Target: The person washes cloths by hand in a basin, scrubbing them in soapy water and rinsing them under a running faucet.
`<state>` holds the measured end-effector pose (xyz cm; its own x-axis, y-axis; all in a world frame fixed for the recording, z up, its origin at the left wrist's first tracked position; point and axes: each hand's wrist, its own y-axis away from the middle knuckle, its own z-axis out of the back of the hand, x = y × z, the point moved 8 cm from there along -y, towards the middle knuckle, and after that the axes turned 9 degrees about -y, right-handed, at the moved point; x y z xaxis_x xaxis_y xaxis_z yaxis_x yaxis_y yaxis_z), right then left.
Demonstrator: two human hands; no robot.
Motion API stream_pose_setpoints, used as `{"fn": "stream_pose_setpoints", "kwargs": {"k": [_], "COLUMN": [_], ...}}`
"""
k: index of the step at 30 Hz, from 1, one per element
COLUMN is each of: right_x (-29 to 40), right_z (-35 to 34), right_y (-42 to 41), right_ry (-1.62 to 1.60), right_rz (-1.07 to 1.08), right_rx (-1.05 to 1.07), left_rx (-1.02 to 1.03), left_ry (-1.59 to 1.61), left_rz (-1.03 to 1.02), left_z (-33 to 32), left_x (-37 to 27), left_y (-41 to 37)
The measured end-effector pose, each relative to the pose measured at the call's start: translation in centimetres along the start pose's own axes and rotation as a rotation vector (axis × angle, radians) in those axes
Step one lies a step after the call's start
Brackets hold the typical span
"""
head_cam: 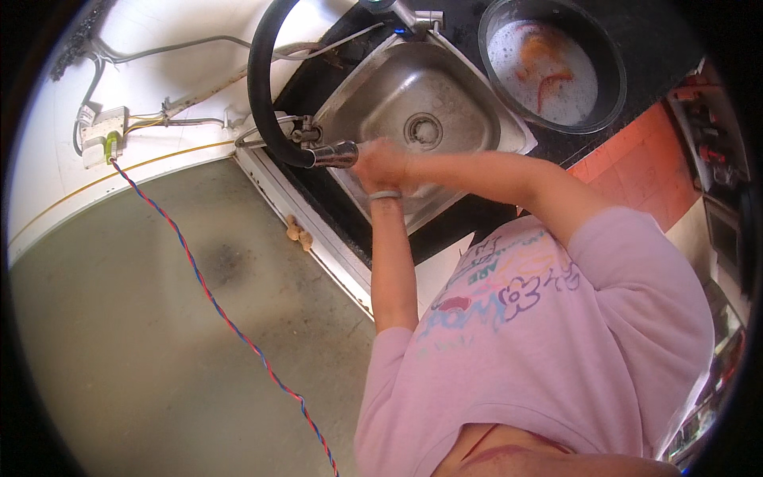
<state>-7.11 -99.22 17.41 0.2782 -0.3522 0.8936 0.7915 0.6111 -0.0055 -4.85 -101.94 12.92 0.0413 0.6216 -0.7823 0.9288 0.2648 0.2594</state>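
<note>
Both hands are together over the left part of a stainless steel sink (pixel 459 77), at the mouth of a chrome spout head (pixel 337 155) on a black flexible hose. My left hand (pixel 375 173), with a pale band at its wrist, is partly overlapped by my right hand (pixel 390 158), which comes in from the right. Both are blurred, and whether anything lies between them is hidden. The sink's drain (pixel 423 131) shows to the right of the hands. A dark round pot (pixel 611 89) with soapy water and orange-red pieces in it stands right of the sink.
A chrome faucet body (pixel 411 18) rises at the sink's far corner. Black countertop (pixel 459 223) surrounds the basin. On the left are a wall junction box (pixel 104 134), a twisted red and blue cord (pixel 220 307) and small brown lumps (pixel 298 232) on a white ledge.
</note>
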Motion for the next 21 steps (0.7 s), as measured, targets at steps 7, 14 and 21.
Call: {"fn": "stream_pose_setpoints", "kwargs": {"k": [7, 14, 21], "right_x": [-9.2, -5.7, 0.5], "right_z": [-1.7, 0.1, 1.5], "right_y": [-3.5, -0.7, 0.9], "right_ry": [-1.176, -0.748, -0.039], "right_rz": [-0.458, 0.008, -0.084], "right_rx": [0.205, -0.110, -0.277], "left_rx": [-0.158, -0.033, 0.618], "left_ry": [-0.207, -0.146, 0.334], "left_rz": [0.106, 0.017, -0.054], "left_z": [1.4, 5.7, -0.9], "left_x": [-1.3, -1.0, 0.0], "left_y": [0.6, -0.4, -0.5]}}
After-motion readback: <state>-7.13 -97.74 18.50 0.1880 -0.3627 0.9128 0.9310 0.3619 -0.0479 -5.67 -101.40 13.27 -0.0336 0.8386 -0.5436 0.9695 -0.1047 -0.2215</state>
